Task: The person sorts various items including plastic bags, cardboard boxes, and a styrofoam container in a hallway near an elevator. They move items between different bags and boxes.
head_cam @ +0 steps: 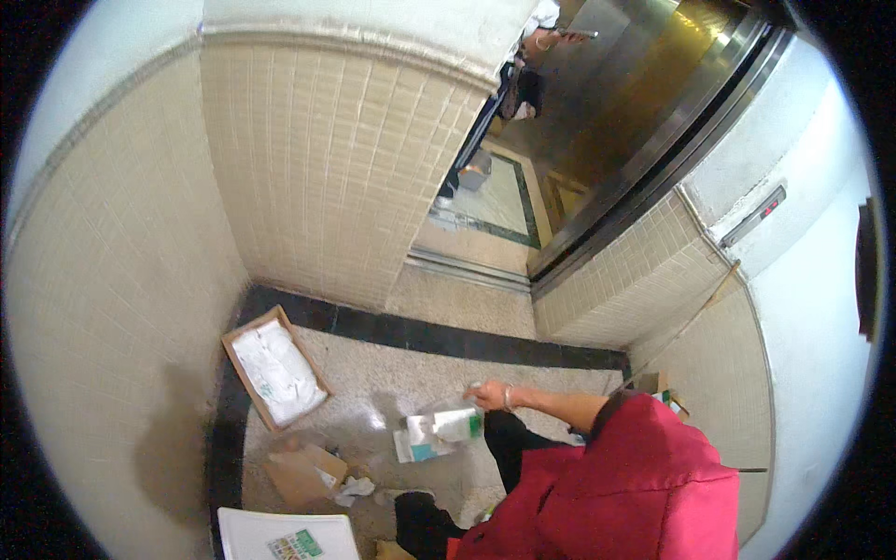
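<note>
My right hand (490, 396), with a band at the wrist, reaches out low over the speckled floor. Its fingers are closed on what looks like a clear plastic bag (458, 404). Flat white packages (441, 430) with green and blue patches show at or inside the bag; blur hides their detail. My left hand is out of view. Beyond the packages, a brown cardboard piece or box (304, 472) sits on the floor beside crumpled white paper or plastic (355, 490). An open cardboard box (276, 367) filled with white wrapped material stands near the tiled wall.
A white foam-like box or lid (290, 535) with a printed label lies at the bottom edge. An elevator (504, 196) stands open, with a person (539, 42) holding a phone inside and a grey container (476, 170) on its floor. A stick (721, 287) leans on the right wall.
</note>
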Demonstrator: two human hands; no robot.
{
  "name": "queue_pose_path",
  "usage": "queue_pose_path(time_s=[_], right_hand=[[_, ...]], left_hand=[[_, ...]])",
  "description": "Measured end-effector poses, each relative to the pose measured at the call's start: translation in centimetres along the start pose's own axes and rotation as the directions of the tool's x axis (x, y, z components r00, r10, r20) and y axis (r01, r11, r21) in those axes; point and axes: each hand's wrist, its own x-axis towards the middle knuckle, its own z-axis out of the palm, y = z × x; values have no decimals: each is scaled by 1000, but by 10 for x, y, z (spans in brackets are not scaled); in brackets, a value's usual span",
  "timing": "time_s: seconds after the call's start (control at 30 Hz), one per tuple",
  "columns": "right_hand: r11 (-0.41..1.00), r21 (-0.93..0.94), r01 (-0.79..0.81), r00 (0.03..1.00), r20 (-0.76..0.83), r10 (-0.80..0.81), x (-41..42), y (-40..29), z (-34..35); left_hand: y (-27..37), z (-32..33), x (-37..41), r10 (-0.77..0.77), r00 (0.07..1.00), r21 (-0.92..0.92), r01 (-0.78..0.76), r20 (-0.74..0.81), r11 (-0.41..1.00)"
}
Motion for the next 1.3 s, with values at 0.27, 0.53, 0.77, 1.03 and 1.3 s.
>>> queue_pose_path(time_s=[0.27,0.53,0.77,1.03,1.3], right_hand=[[985,36,-167,984,64,165,-158,74,35],[725,370,-581,812,211,543,-303,-29,33],[659,381,-648,761,341,551,-462,-17,97],[578,548,-605,775,237,586,-454,-101,80],[194,789,-583,590,248,768,-598,-301,98]], left_hand=[[62,31,-65,102,983,-4,-102,155,995],[205,-28,-155,228,965,50,-236,133,970],[179,4,-229,12,988,180,-40,153,983],[278,-17,-289,77,947,663,-276,313,696],[363,30,-323,-90,955,860,-211,283,465]])
